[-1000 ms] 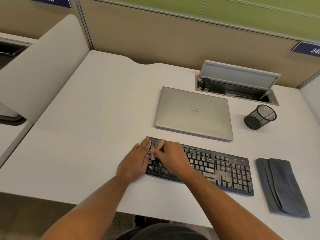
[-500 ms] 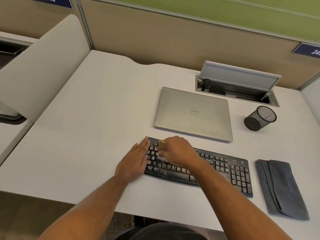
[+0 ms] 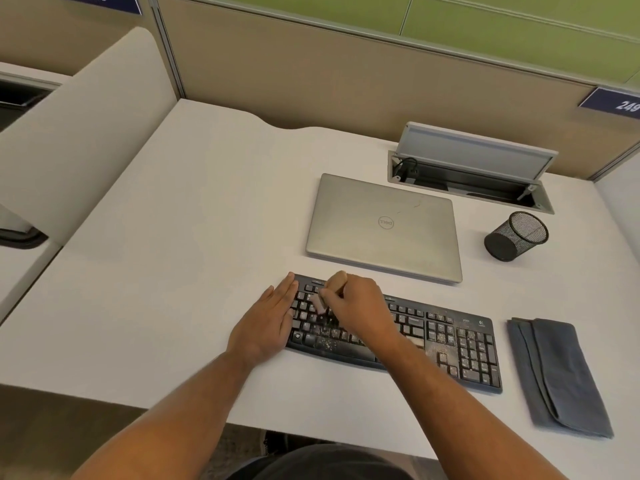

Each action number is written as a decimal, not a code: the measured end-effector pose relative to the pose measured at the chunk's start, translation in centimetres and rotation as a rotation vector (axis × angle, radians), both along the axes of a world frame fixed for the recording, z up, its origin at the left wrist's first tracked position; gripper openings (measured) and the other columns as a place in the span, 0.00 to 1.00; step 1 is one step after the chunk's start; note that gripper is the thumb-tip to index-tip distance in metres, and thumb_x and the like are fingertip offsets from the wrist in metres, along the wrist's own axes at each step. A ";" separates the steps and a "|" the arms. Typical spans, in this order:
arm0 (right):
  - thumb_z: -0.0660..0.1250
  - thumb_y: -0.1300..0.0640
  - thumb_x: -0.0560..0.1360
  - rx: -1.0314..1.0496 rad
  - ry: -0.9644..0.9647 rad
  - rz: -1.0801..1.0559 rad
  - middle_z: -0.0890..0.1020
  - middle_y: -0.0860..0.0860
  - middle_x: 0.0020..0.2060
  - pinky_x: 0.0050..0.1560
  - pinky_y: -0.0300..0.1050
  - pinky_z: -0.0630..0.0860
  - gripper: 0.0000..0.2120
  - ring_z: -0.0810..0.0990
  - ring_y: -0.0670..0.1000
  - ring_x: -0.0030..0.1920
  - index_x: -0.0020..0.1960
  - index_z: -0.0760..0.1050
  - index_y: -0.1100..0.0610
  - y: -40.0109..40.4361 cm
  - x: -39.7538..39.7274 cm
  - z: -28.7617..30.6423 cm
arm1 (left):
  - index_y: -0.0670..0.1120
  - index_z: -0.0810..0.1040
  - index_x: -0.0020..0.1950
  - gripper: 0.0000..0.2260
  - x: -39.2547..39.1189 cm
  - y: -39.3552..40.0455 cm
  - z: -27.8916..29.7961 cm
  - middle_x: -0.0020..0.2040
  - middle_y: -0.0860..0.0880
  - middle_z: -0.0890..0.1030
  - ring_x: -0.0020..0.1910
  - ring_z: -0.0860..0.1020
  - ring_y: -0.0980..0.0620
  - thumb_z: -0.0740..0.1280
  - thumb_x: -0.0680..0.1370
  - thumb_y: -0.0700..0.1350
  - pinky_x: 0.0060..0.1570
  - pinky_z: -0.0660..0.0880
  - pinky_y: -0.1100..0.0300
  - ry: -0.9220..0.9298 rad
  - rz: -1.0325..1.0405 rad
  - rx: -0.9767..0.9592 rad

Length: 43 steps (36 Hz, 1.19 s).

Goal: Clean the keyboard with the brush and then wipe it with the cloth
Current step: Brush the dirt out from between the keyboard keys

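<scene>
Gripping the brush [image 3: 330, 292] in curled fingers, the right hand [image 3: 360, 308] held its bristles on the upper-left keys of the keyboard [image 3: 450, 344]. The left hand [image 3: 268, 322] lay flat, fingers straight, pressing the keyboard's left end on the desk [image 3: 173, 271]. Specks dotted the keys. The folded cloth [image 3: 557, 375] lay just right of the keyboard, untouched, and a closed laptop [image 3: 384, 226] sat behind.

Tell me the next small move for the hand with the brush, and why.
Probably sweep the small wooden-handled brush rightward along the black keyboard. The right hand works its left end, which the flat left hand steadies, while pale crumbs speckle the middle and right keys. The folded grey cloth lies unused.
</scene>
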State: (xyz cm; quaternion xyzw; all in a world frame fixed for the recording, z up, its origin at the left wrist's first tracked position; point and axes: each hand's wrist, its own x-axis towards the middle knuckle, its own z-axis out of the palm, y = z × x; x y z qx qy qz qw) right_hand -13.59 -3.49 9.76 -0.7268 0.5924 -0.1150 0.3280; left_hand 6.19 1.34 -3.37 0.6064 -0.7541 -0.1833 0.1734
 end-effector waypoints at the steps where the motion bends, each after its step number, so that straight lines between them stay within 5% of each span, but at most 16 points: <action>1: 0.66 0.53 0.82 0.020 0.021 -0.017 0.84 0.44 0.36 0.32 0.32 0.71 0.15 0.79 0.39 0.31 0.39 0.82 0.53 0.3 0.1 -0.2 | 0.45 0.54 0.83 0.28 0.0 0.0 0.0 0.83 0.53 0.49 0.80 0.49 0.62 0.47 0.82 0.49 0.79 0.45 0.62 0.000 0.002 -0.002; 9: 0.65 0.56 0.78 0.133 0.005 -0.130 0.85 0.53 0.31 0.41 0.53 0.85 0.14 0.86 0.51 0.33 0.38 0.83 0.61 0.2 0.2 -1.0 | 0.45 0.54 0.83 0.28 -0.1 0.1 0.1 0.83 0.53 0.49 0.81 0.49 0.61 0.47 0.82 0.49 0.78 0.45 0.63 -0.006 0.000 -0.006; 17: 0.63 0.56 0.81 0.098 0.090 -0.105 0.82 0.49 0.28 0.32 0.40 0.79 0.16 0.80 0.46 0.29 0.37 0.81 0.58 0.8 0.0 -0.8 | 0.46 0.53 0.83 0.28 0.0 0.1 0.2 0.83 0.54 0.48 0.81 0.50 0.61 0.46 0.82 0.50 0.78 0.44 0.64 -0.002 0.007 0.007; 24: 0.70 0.51 0.80 0.073 0.010 0.224 0.86 0.44 0.47 0.52 0.46 0.79 0.07 0.82 0.44 0.48 0.47 0.85 0.51 0.7 0.3 0.1 | 0.46 0.54 0.83 0.29 -0.1 0.2 0.3 0.83 0.55 0.49 0.80 0.50 0.62 0.45 0.82 0.50 0.79 0.46 0.63 0.029 0.006 0.012; 29: 0.69 0.51 0.81 0.011 0.195 0.380 0.84 0.45 0.48 0.52 0.49 0.78 0.07 0.81 0.48 0.49 0.49 0.84 0.52 0.4 -0.4 0.2 | 0.45 0.56 0.83 0.28 0.0 0.1 0.3 0.83 0.54 0.50 0.80 0.52 0.61 0.46 0.82 0.50 0.79 0.48 0.61 0.028 0.004 0.008; 34: 0.62 0.52 0.83 0.062 0.200 0.172 0.82 0.46 0.33 0.35 0.38 0.71 0.15 0.79 0.47 0.33 0.42 0.82 0.55 -0.3 -1.3 0.8 | 0.46 0.55 0.83 0.28 0.0 0.1 0.1 0.83 0.54 0.49 0.80 0.51 0.61 0.46 0.82 0.50 0.79 0.47 0.62 0.014 0.010 0.016; 38: 0.66 0.55 0.80 0.031 0.045 -0.079 0.80 0.41 0.33 0.32 0.32 0.66 0.07 0.76 0.41 0.31 0.46 0.82 0.50 0.1 -1.7 0.4 | 0.46 0.55 0.83 0.28 0.0 0.0 0.1 0.83 0.54 0.49 0.80 0.52 0.61 0.46 0.82 0.50 0.78 0.45 0.64 0.007 0.017 0.017; 43: 0.63 0.53 0.83 0.064 0.071 -0.166 0.84 0.50 0.30 0.32 0.42 0.79 0.17 0.80 0.46 0.28 0.40 0.82 0.56 1.7 -1.5 -1.6 | 0.46 0.54 0.83 0.28 0.0 0.1 0.0 0.83 0.55 0.48 0.80 0.52 0.62 0.46 0.82 0.50 0.78 0.45 0.64 0.011 0.018 0.018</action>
